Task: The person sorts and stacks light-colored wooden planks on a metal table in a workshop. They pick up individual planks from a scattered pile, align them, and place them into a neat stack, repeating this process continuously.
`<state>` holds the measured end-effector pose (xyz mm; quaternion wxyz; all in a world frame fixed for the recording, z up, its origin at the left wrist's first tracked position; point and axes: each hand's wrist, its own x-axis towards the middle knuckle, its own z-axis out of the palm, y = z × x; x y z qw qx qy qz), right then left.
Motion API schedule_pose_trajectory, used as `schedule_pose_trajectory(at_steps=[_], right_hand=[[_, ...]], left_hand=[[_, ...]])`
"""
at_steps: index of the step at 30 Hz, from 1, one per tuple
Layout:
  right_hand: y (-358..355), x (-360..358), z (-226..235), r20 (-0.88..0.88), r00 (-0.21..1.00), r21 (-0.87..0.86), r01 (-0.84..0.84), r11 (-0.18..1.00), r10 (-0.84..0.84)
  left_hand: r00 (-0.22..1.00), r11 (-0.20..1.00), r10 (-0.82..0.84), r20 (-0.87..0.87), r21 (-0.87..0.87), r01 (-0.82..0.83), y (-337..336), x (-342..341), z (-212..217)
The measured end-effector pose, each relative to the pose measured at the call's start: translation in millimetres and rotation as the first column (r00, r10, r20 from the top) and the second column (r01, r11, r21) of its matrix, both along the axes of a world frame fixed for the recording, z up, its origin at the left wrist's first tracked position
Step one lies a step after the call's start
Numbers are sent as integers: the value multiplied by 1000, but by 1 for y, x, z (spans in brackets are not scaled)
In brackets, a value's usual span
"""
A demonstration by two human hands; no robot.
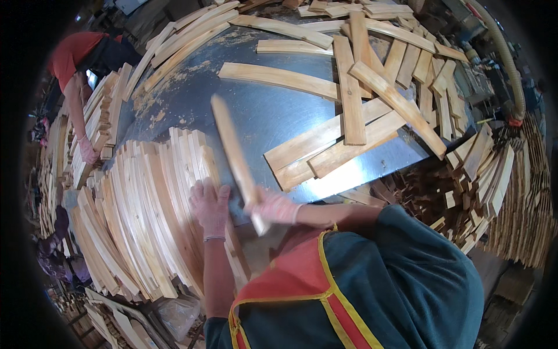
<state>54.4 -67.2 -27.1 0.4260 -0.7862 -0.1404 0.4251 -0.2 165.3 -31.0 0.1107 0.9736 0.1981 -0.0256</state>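
My right hand point(273, 206), in a pinkish work glove, is closed round the lower part of a wooden board point(231, 145). The board tilts up and away over the metal table point(279, 110) and is slightly blurred. My left hand point(210, 208), gloved the same way, lies with fingers spread on the right side of a row of wooden boards point(157, 203). Those boards stand close together on edge, at the table's left. Nothing shows gripped in the left hand.
Loose boards point(351, 93) lie crossed on the table's right half, with more piled at the far edge. Offcuts point(459, 198) fill the space at right, beside a tall stack of slats point(520, 192). At far left a person in a red shirt point(72, 55) handles other boards. Sawdust point(160, 96) speckles the table.
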Motion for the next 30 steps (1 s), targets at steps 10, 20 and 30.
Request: schedule_pose_trajectory(at_steps=[10, 20, 30], right_hand=[[-152, 155, 36, 636, 770, -78, 138, 987, -57], [-262, 193, 29, 716, 692, -546, 474, 690, 91], [-172, 140, 29, 95, 849, 239, 488, 839, -520]], left_hand=[[993, 943, -109, 36, 321, 91, -39, -12, 2], [997, 943, -81, -12, 324, 80, -48, -1, 12], [986, 951, -105, 127, 303, 63, -39, -6, -8]])
